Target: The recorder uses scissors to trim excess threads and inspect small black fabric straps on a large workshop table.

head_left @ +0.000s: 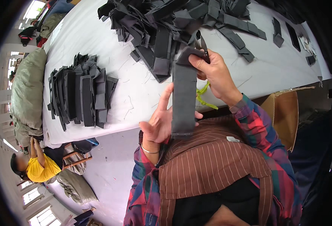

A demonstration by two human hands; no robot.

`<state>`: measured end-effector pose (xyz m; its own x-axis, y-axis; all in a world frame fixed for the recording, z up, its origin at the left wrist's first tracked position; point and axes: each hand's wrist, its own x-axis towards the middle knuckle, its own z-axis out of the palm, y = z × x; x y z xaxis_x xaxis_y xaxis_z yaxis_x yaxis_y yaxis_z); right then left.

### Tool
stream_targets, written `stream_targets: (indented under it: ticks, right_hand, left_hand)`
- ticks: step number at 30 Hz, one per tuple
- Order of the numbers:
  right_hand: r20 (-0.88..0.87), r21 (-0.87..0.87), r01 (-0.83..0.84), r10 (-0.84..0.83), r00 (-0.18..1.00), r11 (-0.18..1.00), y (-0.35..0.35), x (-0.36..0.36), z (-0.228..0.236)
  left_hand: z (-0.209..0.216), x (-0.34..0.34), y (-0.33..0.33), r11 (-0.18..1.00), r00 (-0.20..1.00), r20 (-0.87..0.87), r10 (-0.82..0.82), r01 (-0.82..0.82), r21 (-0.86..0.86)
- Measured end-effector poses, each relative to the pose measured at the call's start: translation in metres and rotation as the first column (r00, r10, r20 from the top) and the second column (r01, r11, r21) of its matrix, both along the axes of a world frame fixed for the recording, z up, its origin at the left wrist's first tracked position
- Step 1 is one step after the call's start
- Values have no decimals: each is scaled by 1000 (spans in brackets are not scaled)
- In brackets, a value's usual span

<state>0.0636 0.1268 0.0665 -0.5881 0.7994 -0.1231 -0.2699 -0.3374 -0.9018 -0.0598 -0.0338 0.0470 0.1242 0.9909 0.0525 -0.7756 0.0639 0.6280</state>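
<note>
A long dark grey fabric strip (183, 98) hangs upright in front of me, held at both ends. My left hand (159, 122) grips its lower part, with the thumb behind and one finger stretched up along its edge. My right hand (215, 73) pinches the strip's folded top and also holds small scissors (203, 47) with a yellow-green cord (203, 94) dangling from the wrist side. Both hands hover over the near edge of the white table (136, 94).
A neat stack of grey fabric pieces (81, 92) lies at the table's left. A big loose heap of the same pieces (173, 22) fills the far middle. A cardboard box (284, 113) stands at right. A person in yellow (36, 165) sits at lower left near stuffed sacks (28, 86).
</note>
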Motion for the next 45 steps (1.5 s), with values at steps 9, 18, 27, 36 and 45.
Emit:
stream_targets:
  ticks: [9,18,27,36,45]
  right_hand:
    - [-6,150,-80,81,997,985,-13,-9,4]
    - [166,311,-12,-42,985,950,-11,7,-7]
    - [524,366,-338,109,845,867,-34,29,-19]
    - [661,676,-539,-90,745,503,-33,47,-26]
    - [612,775,-539,-180,770,330,-32,40,-36]
  left_hand:
    - [-17,1,11,907,977,-54,207,-213,-363]
    - [8,-14,21,788,785,-538,307,-527,-319]
    - [-15,-16,35,767,733,-606,308,-568,-297]
    - [-23,-11,36,807,646,-712,274,-557,-195]
    - [-20,-14,33,826,704,-668,244,-511,-237]
